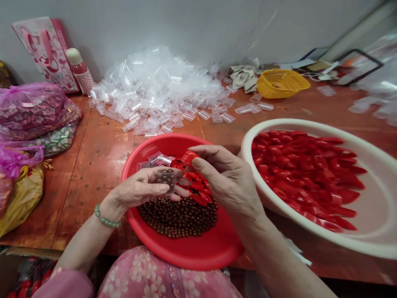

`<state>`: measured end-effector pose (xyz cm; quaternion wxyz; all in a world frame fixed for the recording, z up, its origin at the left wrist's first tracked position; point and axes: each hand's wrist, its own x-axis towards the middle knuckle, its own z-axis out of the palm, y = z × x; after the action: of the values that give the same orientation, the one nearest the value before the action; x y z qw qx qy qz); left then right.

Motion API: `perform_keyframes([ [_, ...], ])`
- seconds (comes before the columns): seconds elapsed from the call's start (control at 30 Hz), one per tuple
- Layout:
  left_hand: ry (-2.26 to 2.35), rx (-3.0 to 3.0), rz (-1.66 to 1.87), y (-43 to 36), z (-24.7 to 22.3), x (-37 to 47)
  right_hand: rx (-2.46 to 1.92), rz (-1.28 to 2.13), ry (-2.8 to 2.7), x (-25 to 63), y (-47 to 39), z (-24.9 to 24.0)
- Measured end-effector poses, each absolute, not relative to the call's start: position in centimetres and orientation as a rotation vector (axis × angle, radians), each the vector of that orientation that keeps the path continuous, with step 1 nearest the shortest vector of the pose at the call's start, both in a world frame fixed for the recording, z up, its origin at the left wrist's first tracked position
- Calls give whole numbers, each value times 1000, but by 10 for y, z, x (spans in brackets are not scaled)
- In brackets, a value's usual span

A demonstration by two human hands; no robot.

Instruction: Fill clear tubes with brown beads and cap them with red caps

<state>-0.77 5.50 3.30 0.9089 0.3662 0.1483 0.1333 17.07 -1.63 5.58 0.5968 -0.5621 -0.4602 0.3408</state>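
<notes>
My left hand [149,186] grips a short clear plastic tube [166,178] that has several brown beads in it. Just to its right, my right hand [229,178] pinches a small red plastic cap [188,157] between thumb and fingers, apart from the tube. Both hands are over a red basin [186,252]. In that basin lies a layer of round brown beads [180,219], with red plastic pieces [201,192] and a few clear tubes [159,159] towards its back. My right hand partly hides the basin's right side.
A white oval basin [310,124] of red plastic pieces [304,174] stands at right. Behind are heaped clear tubes [161,87] and a yellow basket [281,85]. Bags of small packets [34,107], a pink bottle [81,72] and a patterned bag [46,54] occupy the left.
</notes>
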Motion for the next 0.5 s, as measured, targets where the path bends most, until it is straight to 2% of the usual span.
perform_keyframes([
  [0.5, 448, 947, 246, 58, 26, -8, -1317, 743, -1077, 159, -15, 50],
])
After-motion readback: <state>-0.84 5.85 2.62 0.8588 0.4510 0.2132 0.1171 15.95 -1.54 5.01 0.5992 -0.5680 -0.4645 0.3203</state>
